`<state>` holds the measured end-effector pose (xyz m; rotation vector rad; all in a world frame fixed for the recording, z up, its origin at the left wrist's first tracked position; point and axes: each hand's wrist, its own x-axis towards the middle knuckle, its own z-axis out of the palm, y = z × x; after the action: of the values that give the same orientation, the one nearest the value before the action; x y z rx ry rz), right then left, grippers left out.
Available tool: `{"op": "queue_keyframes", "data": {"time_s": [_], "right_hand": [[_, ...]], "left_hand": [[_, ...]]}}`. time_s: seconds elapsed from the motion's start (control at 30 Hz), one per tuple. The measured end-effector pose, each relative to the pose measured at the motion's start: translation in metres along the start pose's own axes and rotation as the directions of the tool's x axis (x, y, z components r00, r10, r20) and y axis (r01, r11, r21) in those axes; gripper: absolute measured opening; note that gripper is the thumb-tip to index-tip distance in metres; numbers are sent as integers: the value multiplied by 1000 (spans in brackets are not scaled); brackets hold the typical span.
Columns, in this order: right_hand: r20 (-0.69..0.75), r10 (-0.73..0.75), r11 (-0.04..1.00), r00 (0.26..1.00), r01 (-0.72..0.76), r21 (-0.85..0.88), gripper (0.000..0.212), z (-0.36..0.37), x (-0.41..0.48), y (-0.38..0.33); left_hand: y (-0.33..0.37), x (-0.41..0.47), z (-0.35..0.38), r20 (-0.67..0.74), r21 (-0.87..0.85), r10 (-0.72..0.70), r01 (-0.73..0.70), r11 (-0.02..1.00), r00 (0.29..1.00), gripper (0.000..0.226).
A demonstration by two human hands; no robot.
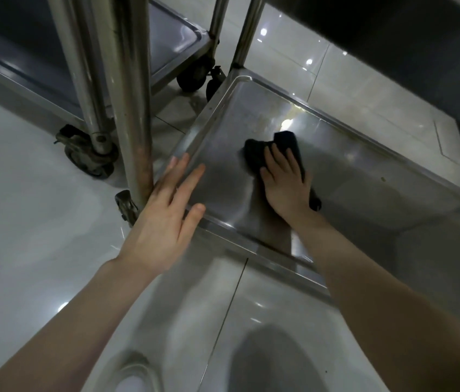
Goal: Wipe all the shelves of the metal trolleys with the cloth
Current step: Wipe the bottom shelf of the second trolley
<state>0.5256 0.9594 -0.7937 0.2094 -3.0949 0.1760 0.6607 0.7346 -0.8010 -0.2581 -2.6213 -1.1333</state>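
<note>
Cloth [255, 155], dark and bunched, lies on the lowest shelf [364, 176] of the nearer metal trolley, towards its middle, with a tail of it showing beside the right wrist. The right grip [285, 185] lies flat on top of it, fingers straight and pressing it onto the steel, not curled round it. The left grip [163, 222] is spread wide with straight fingers and holds nothing. It is at the shelf's near left corner, just beside the trolley's upright post [135, 108]. Its fingertips reach over the raised rim; blur makes it hard to say whether they touch, though the thumb seems to rest on the front edge. A second trolley [39, 69] stands close on the left, its caster [90, 157] on the glossy tiled floor [25, 236]. Faint yellowish marks [268, 118] show on the shelf's far part.
</note>
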Motion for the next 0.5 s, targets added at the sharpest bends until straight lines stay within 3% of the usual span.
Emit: {"op": "queue_keyframes", "data": {"time_s": [0.1,0.17,0.23,0.3,0.37,0.5], "right_hand": [[45,-265,964,963,264,25,52,6,-19,-50],[58,-470,883,881,468,38,53,3,-55,-63],[69,-579,815,812,574,81,51,-3,-95,-44],[92,-576,818,812,571,72,50,-13,-130,3],[105,-503,864,858,503,33,50,-26,-161,62],[124,-347,935,930,353,-27,50,-44,-198,134]], "left_hand": [[2,1,0,-12,-4,-10,10,1000,1000,55],[5,2,3,-16,-6,-20,20,1000,1000,58],[11,6,7,-24,30,-81,81,996,996,60],[18,10,13,-17,165,-127,128,978,992,64],[27,13,21,36,317,-127,110,942,991,66],[43,16,38,184,429,-23,-59,901,983,65]]}}
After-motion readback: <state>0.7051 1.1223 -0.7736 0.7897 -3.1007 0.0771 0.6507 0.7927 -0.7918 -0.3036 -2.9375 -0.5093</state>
